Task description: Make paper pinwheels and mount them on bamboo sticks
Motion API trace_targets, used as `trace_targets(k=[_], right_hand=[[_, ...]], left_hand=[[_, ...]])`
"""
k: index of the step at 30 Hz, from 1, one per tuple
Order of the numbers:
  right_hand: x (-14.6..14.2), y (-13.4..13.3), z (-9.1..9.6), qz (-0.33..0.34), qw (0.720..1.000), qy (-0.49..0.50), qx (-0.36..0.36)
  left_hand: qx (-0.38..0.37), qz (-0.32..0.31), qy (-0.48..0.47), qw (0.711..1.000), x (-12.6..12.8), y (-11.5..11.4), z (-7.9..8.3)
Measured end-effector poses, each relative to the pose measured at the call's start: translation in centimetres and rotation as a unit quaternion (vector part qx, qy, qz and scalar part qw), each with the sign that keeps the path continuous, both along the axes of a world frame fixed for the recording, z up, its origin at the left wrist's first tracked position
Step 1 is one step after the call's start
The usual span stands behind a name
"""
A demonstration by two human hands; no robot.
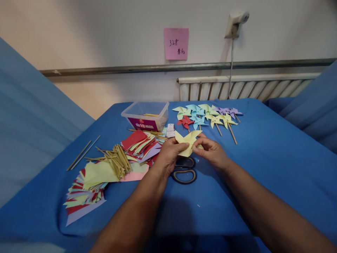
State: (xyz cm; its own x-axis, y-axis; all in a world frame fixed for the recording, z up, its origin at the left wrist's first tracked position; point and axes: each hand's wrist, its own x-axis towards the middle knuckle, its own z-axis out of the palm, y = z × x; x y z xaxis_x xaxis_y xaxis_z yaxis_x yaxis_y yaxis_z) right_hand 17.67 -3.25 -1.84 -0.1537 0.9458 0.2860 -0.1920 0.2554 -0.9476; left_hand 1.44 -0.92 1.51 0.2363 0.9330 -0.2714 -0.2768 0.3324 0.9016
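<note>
A yellow paper pinwheel (187,151), with some blades folded in, is held up between my two hands over the table. My left hand (171,151) is closed on its left side, the thumb pressing near the centre. On the other side, my right hand (210,150) pinches a corner of the paper between thumb and fingers. Just below the hands lie black-handled scissors (184,175) with their blades hidden. Behind the left hand sit small white boxes (170,130).
Finished pinwheels (199,121) on sticks lie at the back right. A clear plastic box (146,116) stands at the back left. Bundled sticks (119,161), a stack of coloured paper (140,144) and fanned paper sheets (86,191) cover the left side. Two thin sticks (83,153) lie farther left.
</note>
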Motion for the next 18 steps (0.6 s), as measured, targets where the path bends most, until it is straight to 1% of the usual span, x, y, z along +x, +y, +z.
trace_targets(k=[5,11,18], right_hand=[[-0.43,-0.08,-0.29,-0.048,0.998,-0.02,-0.047],[-0.4,0.14,-0.25,-0.092,0.995,-0.023,-0.045],[-0.43,0.3,-0.42,-0.118,0.989,-0.031,-0.078]], left_hand=[[0.021,0.01,0.034,0.999,0.37,-0.18,-0.39],[0.025,0.015,0.036,0.999,0.55,-0.41,-0.3],[0.009,0.013,0.036,0.999,0.61,-0.51,-0.2]])
